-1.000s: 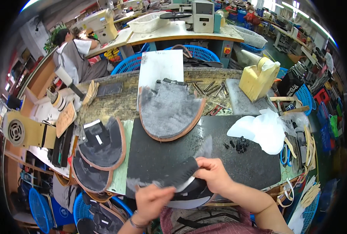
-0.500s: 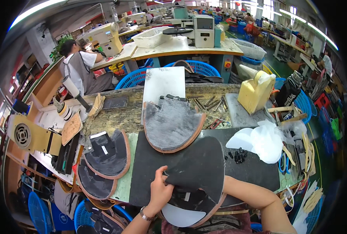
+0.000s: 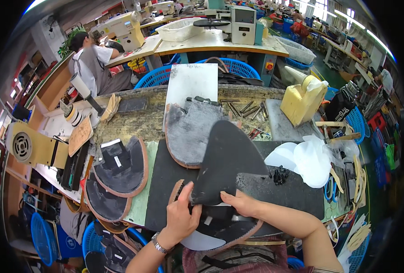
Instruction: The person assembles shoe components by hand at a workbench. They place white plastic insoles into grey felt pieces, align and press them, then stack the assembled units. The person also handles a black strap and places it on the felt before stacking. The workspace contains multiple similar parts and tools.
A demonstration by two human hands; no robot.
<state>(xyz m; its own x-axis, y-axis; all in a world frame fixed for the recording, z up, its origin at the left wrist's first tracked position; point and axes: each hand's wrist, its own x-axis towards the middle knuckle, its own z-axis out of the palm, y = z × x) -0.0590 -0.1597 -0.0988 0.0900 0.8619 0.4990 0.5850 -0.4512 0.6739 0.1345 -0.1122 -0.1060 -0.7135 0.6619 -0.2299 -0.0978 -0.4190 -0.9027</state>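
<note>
A black rounded panel (image 3: 227, 159) stands up before me, gripped along its lower edge by both hands. My left hand (image 3: 183, 213) pinches its lower left corner, a metal-banded watch on the wrist. With its thumb on top, my right hand (image 3: 242, 203) holds the lower right part. Beneath the hands lies a dark piece with a brown edge (image 3: 238, 237), partly covered by them. A white curved sheet (image 3: 203, 241) lies on its near side. Just beyond, a grey fuzzy piece (image 3: 188, 132) with a brown rim is partly hidden by the panel.
Two dark brown-edged pieces (image 3: 121, 168) overlap at the left. White sheets (image 3: 309, 161), small black parts (image 3: 280, 175) and blue-handled scissors (image 3: 331, 189) lie at the right. A yellowish container (image 3: 302, 102) stands behind them. A person (image 3: 90, 63) sits at a sewing machine, back left.
The black panel has been raised and turned more upright, now covering part of the grey fuzzy piece. My right hand, earlier hidden behind the panel, shows gripping its lower edge.
</note>
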